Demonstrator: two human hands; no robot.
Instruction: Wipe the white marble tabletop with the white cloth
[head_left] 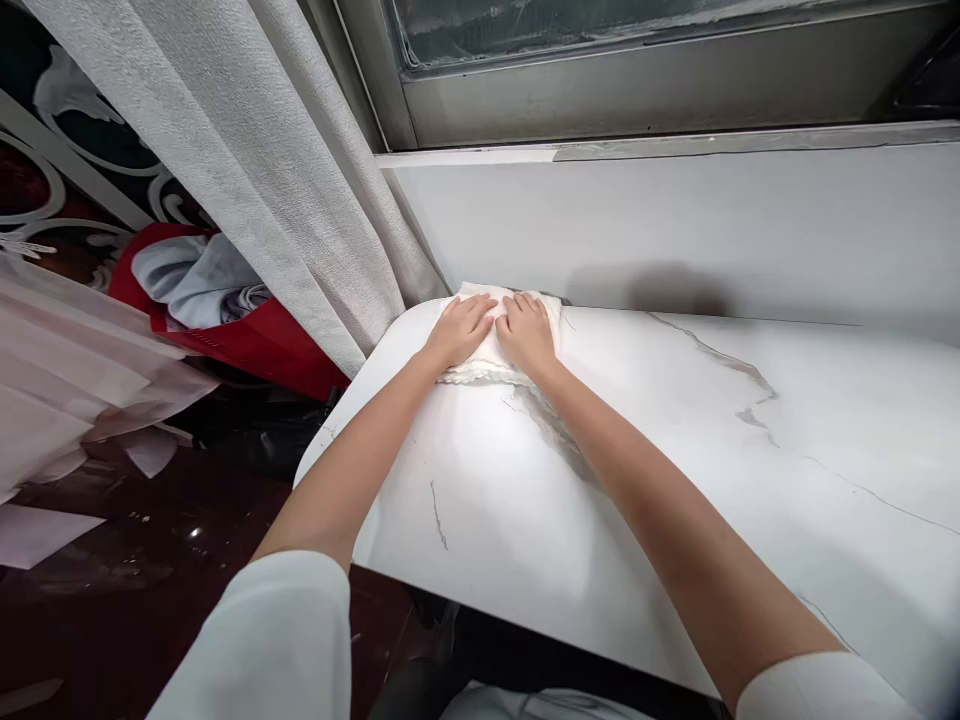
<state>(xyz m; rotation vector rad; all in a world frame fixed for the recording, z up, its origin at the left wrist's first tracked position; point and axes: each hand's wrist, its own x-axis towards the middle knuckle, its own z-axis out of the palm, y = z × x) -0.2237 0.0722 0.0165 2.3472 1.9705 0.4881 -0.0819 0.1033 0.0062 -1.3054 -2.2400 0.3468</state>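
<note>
A folded white cloth (491,365) lies flat at the far left end of the white marble-patterned table (480,480), up against the wall. Pressed on the cloth's left half is my left hand (459,332), palm down with its fingers stretched out. My right hand (526,332) rests beside it on the right half, also flat with fingers extended. The fingertips of both hands point toward the wall, and the thumbs nearly meet. Neither hand is wrapped around the cloth; the palms cover part of it.
A grey curtain (300,190) hangs at the table's left corner. Behind the table are a white wall (510,220) and a metal window frame (600,100). On the left, a red bag (247,345) holds folded clothes (199,280), near a sheer pink fabric (82,370).
</note>
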